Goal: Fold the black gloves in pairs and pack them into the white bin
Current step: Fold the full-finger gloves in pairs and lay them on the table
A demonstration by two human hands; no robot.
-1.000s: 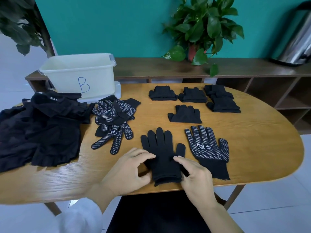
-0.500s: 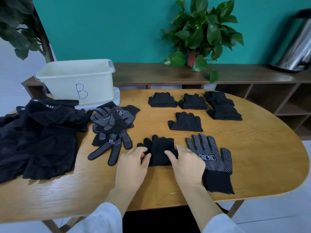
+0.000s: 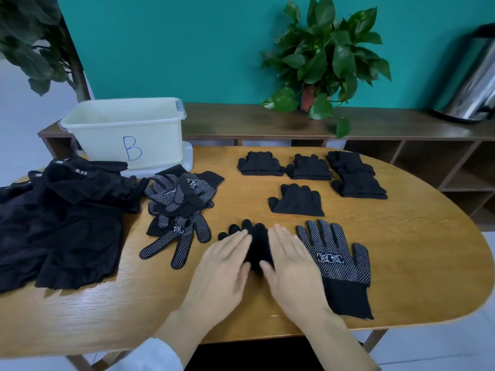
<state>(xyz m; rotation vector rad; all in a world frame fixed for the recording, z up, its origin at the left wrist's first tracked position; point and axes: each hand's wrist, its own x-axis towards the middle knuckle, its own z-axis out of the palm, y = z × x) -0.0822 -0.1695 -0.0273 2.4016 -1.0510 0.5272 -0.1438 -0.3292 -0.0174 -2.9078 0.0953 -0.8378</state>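
A folded black glove pair (image 3: pixel 258 246) lies on the wooden table (image 3: pixel 401 250) near its front edge. My left hand (image 3: pixel 225 261) and my right hand (image 3: pixel 290 259) lie flat on it with straight fingers, one on each side, hiding most of it. A single dotted glove (image 3: pixel 336 261) lies flat just right of my right hand. Several folded pairs rest further back: one (image 3: pixel 296 200) in the middle and three (image 3: pixel 261 164) (image 3: pixel 309 168) (image 3: pixel 357 178) in a row. A heap of dotted gloves (image 3: pixel 180 207) sits to the left. The white bin (image 3: pixel 126 132) marked B stands at the back left.
Black clothing (image 3: pixel 59 223) is piled at the table's left end. Behind the table runs a low wooden shelf (image 3: pixel 267 124) with a potted plant (image 3: pixel 326 57) and a steel container (image 3: pixel 471 84). Bare wood shows at the table's right end.
The glove's cuff half was folded up over its fingers. My hands moved forward from the cuff and now lie flat on the folded pair.
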